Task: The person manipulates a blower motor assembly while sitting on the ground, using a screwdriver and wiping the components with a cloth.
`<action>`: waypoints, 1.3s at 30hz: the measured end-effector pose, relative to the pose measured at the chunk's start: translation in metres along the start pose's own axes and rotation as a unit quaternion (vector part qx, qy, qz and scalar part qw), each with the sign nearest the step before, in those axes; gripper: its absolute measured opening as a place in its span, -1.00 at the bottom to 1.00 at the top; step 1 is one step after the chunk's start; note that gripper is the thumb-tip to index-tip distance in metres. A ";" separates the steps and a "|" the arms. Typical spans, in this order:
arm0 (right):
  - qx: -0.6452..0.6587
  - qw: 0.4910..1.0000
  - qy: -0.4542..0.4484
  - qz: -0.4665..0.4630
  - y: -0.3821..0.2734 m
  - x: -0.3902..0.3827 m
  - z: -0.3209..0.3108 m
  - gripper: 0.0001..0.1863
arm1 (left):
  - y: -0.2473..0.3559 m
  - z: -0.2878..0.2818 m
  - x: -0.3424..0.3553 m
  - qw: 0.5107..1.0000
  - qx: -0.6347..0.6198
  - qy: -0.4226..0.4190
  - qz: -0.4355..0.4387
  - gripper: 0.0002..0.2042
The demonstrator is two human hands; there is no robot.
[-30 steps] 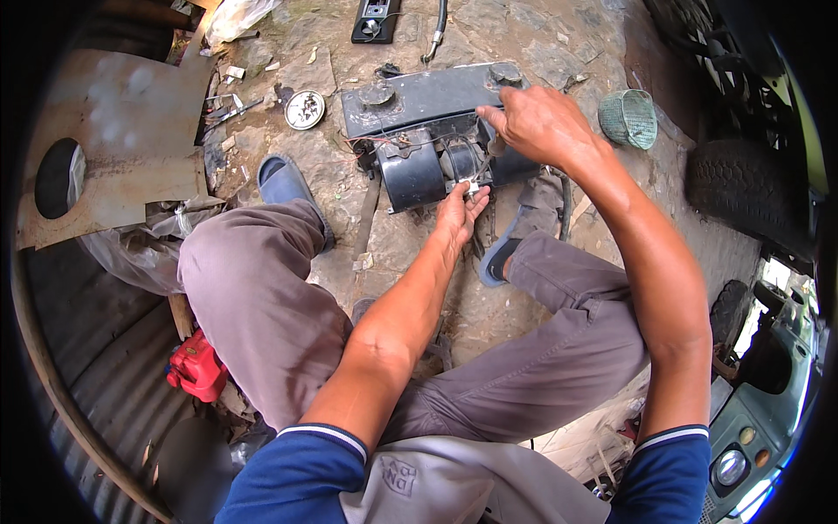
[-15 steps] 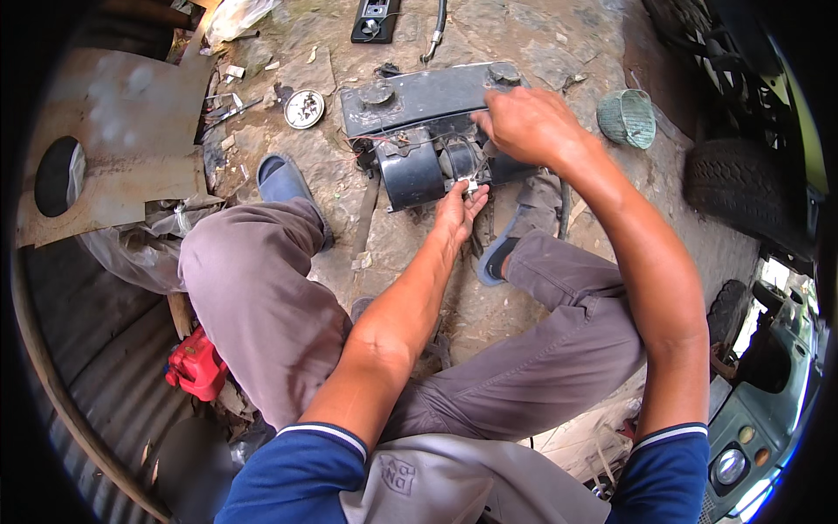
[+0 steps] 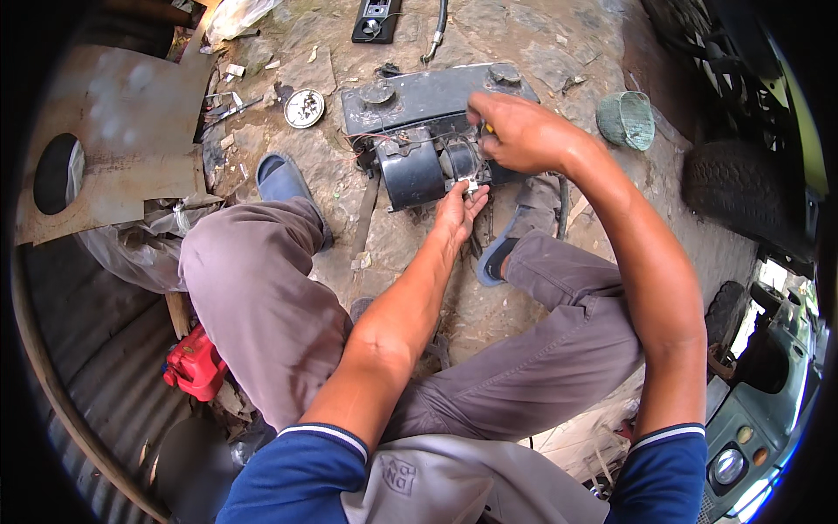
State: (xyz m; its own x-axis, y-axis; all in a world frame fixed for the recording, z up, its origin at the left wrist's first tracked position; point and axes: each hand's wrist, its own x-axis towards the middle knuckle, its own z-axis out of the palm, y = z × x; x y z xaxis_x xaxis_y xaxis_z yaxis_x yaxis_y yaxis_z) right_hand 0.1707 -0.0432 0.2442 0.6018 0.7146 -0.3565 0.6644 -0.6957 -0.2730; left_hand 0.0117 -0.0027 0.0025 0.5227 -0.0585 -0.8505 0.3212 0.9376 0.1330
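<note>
A black blower unit [image 3: 410,170] with two drum housings, a motor in the middle and thin loose wires lies on the ground between my feet, under a flat black housing [image 3: 419,96] with two round fittings. My left hand [image 3: 461,205] pinches a small pale metal piece [image 3: 471,187] at the lower middle of the unit. My right hand [image 3: 517,131] is closed round a tool with a yellow part [image 3: 489,128], probably a handle, held over the motor; the tool's tip is hidden.
A round dish of small parts [image 3: 305,107] and a green mesh basket [image 3: 625,120] lie either side. Beyond are a black panel [image 3: 375,22] and hose. A rusty sheet [image 3: 113,122] and red jerrycan [image 3: 196,364] are left; a tyre [image 3: 742,196] and vehicle body line the right.
My right hand has shifted a little left over the motor and turned, showing the tool's yellow part. My left hand stays where it was.
</note>
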 end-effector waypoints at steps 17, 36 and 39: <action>0.024 0.999 0.030 0.032 0.007 0.001 0.009 -0.60 | 0.000 0.001 -0.003 1.000 -0.002 0.005 -0.011 -0.77; 0.037 0.996 -0.014 0.076 0.003 0.003 -0.002 -0.64 | 0.003 0.003 -0.001 1.000 -0.005 0.007 -0.005 -0.77; 0.086 0.993 0.047 -0.069 0.030 -0.002 0.013 -0.62 | 0.002 0.006 -0.003 1.000 -0.009 0.005 -0.019 -0.77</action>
State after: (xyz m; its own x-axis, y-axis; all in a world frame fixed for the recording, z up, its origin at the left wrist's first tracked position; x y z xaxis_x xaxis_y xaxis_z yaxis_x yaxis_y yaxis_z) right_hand 0.1839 -0.0667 0.2248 0.5538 0.8024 -0.2224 0.6634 -0.5866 -0.4645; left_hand 0.0152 -0.0027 0.0083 0.5022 -0.0912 -0.8599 0.3262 0.9409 0.0908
